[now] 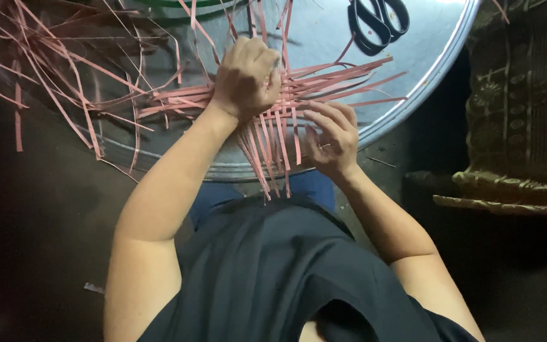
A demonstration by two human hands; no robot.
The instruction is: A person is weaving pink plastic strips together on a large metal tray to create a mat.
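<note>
From where I watch, the woven pink strips (pixel 286 95) fill the middle of the round metal tray (pixel 438 63), and my left hand (pixel 246 77) and right hand (pixel 330 136) sit on them. Loose strips (pixel 45 69) sprawl across the upper left of the frame and block any approach there. Black scissors (pixel 378 19) lie at the top edge, well apart from the weave. I see bare tray surface at upper right, between the scissors and the strip ends. A patterned cloth (pixel 520 107) closes off the right edge. Dark floor (pixel 33 240) lies open at lower left.
</note>
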